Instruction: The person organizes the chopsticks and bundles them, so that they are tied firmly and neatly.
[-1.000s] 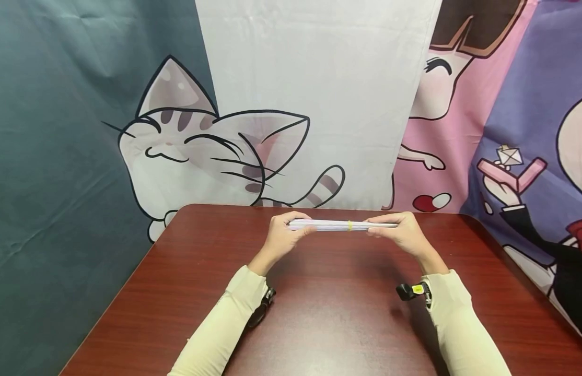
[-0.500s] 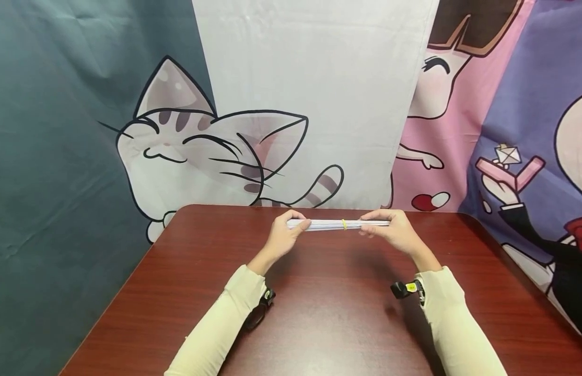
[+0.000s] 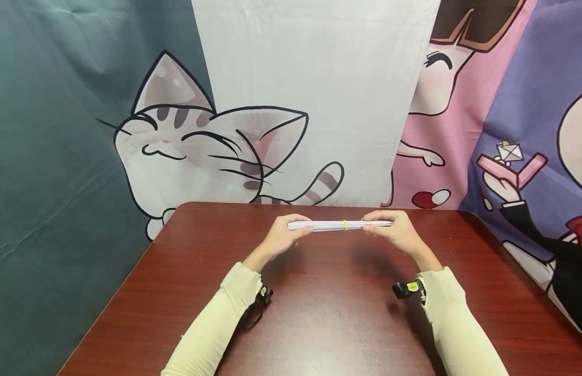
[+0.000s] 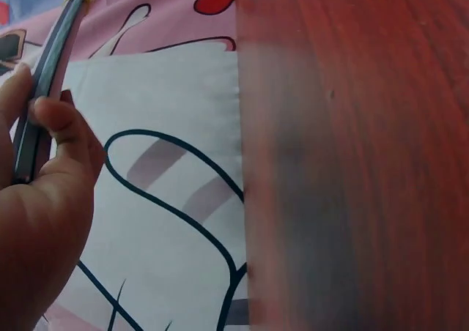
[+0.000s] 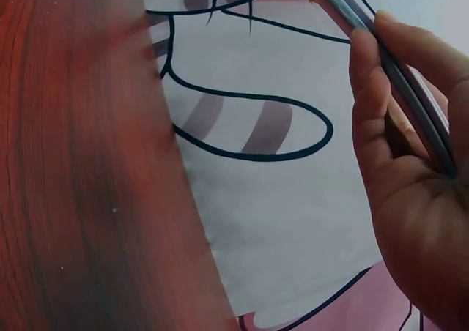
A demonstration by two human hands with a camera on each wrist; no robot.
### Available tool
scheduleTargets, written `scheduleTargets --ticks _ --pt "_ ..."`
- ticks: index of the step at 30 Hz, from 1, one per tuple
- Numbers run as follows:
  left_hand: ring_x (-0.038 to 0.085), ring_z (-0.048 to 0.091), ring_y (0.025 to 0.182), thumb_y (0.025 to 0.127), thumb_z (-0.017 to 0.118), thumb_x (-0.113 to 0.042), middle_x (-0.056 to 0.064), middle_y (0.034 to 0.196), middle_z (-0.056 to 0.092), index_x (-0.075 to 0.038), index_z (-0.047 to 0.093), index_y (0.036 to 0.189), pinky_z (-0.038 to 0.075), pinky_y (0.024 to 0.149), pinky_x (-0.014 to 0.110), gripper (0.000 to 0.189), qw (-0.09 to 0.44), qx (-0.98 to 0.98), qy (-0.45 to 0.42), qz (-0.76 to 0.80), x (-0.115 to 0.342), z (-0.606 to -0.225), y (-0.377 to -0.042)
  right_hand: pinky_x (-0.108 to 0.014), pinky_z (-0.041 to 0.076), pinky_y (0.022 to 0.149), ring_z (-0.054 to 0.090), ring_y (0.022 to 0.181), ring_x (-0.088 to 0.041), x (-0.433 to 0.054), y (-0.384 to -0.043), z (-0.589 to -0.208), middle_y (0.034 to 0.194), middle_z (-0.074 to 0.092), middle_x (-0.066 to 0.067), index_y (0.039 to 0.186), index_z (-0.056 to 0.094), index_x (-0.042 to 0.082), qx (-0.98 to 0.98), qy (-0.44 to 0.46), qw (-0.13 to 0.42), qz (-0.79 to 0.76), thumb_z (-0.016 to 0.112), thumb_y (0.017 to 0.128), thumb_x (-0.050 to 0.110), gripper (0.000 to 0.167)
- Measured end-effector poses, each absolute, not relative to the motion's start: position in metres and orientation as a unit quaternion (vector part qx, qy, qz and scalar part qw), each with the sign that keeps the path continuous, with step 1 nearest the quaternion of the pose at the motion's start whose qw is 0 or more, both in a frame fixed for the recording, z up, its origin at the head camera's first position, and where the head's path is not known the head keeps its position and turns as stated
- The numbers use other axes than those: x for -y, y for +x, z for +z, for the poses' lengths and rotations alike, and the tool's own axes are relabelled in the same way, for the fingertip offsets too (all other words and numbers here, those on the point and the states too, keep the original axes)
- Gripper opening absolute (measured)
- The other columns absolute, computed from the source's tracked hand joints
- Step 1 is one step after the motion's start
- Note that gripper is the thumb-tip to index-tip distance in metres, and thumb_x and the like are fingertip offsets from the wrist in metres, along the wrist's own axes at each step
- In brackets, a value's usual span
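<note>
A slim white bundle (image 3: 326,225), seen edge-on with several thin layers, is held level above the far part of the table; whether it is sheets or strips I cannot tell. A yellow band (image 3: 345,225) circles it near the middle. My left hand (image 3: 279,236) pinches its left end between thumb and fingers. On the right end, my right hand (image 3: 400,233) grips it in the same manner. In the left wrist view the bundle (image 4: 53,64) slants up from the hand (image 4: 55,214); the right wrist view shows its other end between the fingertips (image 5: 364,49) and palm.
Beneath the hands spreads a dark red wooden table (image 3: 314,303), with its far edge close behind the bundle. A cloth backdrop (image 3: 319,78) with a cartoon cat and figures hangs behind it. Black wrist cameras (image 3: 404,290) sit at both cuffs.
The bundle and right hand have shifted slightly left since a second ago. My left thumb lay across the bundle's front half a second ago and is now lower on its edge. Both hands keep hold.
</note>
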State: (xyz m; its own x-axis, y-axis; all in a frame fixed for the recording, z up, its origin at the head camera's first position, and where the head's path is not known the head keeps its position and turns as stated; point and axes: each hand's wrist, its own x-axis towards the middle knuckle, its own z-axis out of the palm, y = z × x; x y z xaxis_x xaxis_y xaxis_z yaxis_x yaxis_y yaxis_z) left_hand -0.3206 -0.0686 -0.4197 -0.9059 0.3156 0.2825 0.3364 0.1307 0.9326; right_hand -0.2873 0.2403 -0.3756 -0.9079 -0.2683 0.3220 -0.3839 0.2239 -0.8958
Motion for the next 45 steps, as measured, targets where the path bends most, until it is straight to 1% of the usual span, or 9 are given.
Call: scheduleTargets --ticks 6,15,18,21,24,26,31,36,45 --pt "0.025 0.057 0.062 0.085 0.077 -0.013 0.007 0.087 0.069 -0.002 0.071 0.111 0.053 0.063 0.055 0.028 -0.012 0.754 -0.209 -0.623 0.073 -0.422 -0.329 -0.026 0.057 0.062 0.071 0.07 -0.017 -0.248 -0.302 -0.393 0.086 0.074 -0.005 0.108 0.067 -0.015 0.771 0.19 0.069 0.604 0.077 0.08 -0.003 0.032" --pt "0.05 0.064 0.093 0.086 0.073 0.0 0.016 0.097 0.07 0.006 0.066 0.118 0.051 0.085 0.059 0.034 -0.038 0.746 -0.157 -0.646 0.079 -0.43 -0.348 -0.024 0.056 0.064 0.071 0.07 -0.011 -0.254 -0.325 -0.422 0.084 0.075 -0.012 0.112 0.067 -0.01 0.793 0.098 0.093 0.593 0.079 0.083 0.01 0.037" --pt "0.046 0.066 0.097 0.086 0.07 0.004 0.02 0.1 0.07 0.008 0.064 0.12 0.054 0.087 0.05 0.034 -0.065 0.75 -0.154 -0.64 0.08 -0.433 -0.357 -0.032 0.058 0.069 0.071 0.072 -0.013 -0.255 -0.331 -0.43 0.084 0.075 -0.01 0.112 0.067 -0.011 0.799 0.09 0.079 0.59 0.079 0.083 0.01 0.037" --pt "0.029 0.07 0.088 0.086 0.07 0.005 0.019 0.102 0.07 0.008 0.065 0.119 0.056 0.08 0.034 0.033 -0.066 0.774 -0.157 -0.609 0.081 -0.436 -0.366 -0.034 0.058 0.069 0.069 0.071 -0.012 -0.257 -0.339 -0.44 0.085 0.074 -0.006 0.11 0.069 -0.008 0.809 0.081 0.076 0.577 0.08 0.082 0.01 0.035" --pt "0.014 0.063 0.077 0.084 0.072 0.004 0.018 0.101 0.07 0.008 0.067 0.115 0.052 0.07 0.024 0.032 -0.052 0.806 -0.162 -0.567 0.082 -0.44 -0.373 -0.027 0.054 0.062 0.062 0.067 -0.007 -0.257 -0.348 -0.45 0.086 0.073 -0.007 0.107 0.072 -0.008 0.828 0.077 0.085 0.549 0.081 0.08 0.01 0.033" --pt "0.011 0.06 0.073 0.082 0.074 0.003 0.017 0.098 0.07 0.008 0.069 0.112 0.049 0.066 0.022 0.031 -0.046 0.826 -0.161 -0.539 0.082 -0.443 -0.375 -0.023 0.049 0.057 0.058 0.064 -0.006 -0.256 -0.351 -0.455 0.084 0.073 -0.01 0.104 0.073 -0.008 0.838 0.071 0.089 0.533 0.082 0.078 0.008 0.031" --pt "0.016 0.061 0.082 0.078 0.081 -0.004 0.011 0.097 0.073 0.0 0.074 0.106 0.049 0.075 0.027 0.029 -0.026 0.882 -0.133 -0.451 0.081 -0.45 -0.378 -0.021 0.046 0.055 0.059 0.061 -0.008 -0.252 -0.355 -0.464 0.079 0.073 -0.015 0.098 0.073 -0.009 0.866 0.069 0.082 0.488 0.083 0.076 0.005 0.028" --pt "0.023 0.062 0.099 0.077 0.085 -0.017 0.003 0.101 0.075 -0.012 0.078 0.103 0.048 0.092 0.034 0.027 -0.01 0.926 -0.112 -0.361 0.081 -0.449 -0.379 -0.026 0.046 0.064 0.06 0.068 -0.012 -0.251 -0.358 -0.47 0.082 0.074 -0.013 0.093 0.077 -0.003 0.901 0.069 0.106 0.416 0.086 0.074 0.011 0.025" --pt "0.026 0.062 0.108 0.077 0.085 -0.022 0.004 0.109 0.074 -0.013 0.077 0.108 0.047 0.096 0.036 0.033 -0.027 0.938 -0.1 -0.33 0.084 -0.45 -0.379 -0.025 0.046 0.066 0.061 0.07 -0.009 -0.255 -0.362 -0.475 0.081 0.074 -0.014 0.09 0.076 -0.004 0.9 0.076 0.079 0.422 0.086 0.074 0.011 0.024"
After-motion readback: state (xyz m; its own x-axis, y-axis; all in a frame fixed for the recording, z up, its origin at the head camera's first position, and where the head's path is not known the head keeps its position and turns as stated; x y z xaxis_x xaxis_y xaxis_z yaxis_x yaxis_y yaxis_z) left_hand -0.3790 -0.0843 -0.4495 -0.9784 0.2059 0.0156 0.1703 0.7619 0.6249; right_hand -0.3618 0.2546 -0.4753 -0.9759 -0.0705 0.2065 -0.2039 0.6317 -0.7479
